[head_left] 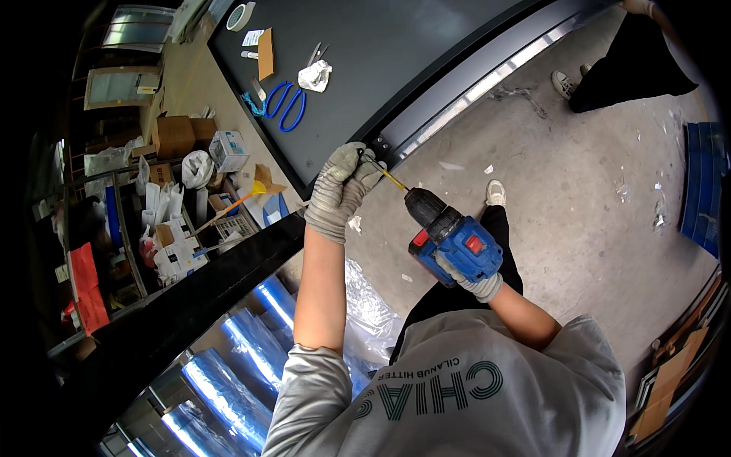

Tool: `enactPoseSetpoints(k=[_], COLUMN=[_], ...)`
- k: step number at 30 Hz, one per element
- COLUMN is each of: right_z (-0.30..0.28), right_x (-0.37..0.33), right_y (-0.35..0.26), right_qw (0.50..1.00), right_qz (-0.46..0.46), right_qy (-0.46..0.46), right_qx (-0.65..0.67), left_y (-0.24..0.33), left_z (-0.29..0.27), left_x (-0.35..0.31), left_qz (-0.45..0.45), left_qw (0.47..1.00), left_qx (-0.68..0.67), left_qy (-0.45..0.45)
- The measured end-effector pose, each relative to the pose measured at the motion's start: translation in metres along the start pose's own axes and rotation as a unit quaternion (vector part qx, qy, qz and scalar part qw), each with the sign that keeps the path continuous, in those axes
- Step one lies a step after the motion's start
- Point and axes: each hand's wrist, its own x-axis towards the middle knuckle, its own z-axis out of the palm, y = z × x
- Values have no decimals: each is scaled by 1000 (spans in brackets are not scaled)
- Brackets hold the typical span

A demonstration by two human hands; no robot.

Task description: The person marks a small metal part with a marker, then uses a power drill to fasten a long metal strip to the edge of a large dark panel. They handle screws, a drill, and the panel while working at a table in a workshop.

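Observation:
My right hand [481,286], in a pale knit work glove, is wrapped round the grip of a blue and black cordless drill [466,251]. From its black chuck a long yellowish bit [394,180] points up and left, toward the near corner of a black-framed dark panel [373,53]. My left hand [339,186], gloved too, is closed at that corner, its fingers pinched beside the bit's tip. Whatever they hold is hidden by the glove. Just right of these fingers, a small dark corner piece with holes [381,145] shows on the frame.
On the panel lie blue-handled scissors [292,107], crumpled white paper [314,76], a cardboard strip [265,55] and a tape roll [241,16]. Cluttered shelves with boxes [173,137] stand left. Blue film rolls [225,388] are below left. Another person's black-clad leg [628,72] is at upper right.

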Motion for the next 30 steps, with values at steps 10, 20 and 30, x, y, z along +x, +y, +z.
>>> enactPoseSetpoints(k=[10, 20, 30], right_z=[13, 19, 31], right_x=[-20, -21, 12], right_y=[32, 68, 112], right_qw=[956, 988, 982], right_qz=[-6, 48, 21], right_qy=[-35, -41, 45], right_qx=[292, 139, 183], left_y=[-4, -20, -8], left_z=[-20, -13, -4], left_x=[-28, -24, 14], left_qz=[-10, -89, -108], left_qw=[996, 980, 959], left_qx=[79, -62, -91], left_qy=[26, 166, 245])
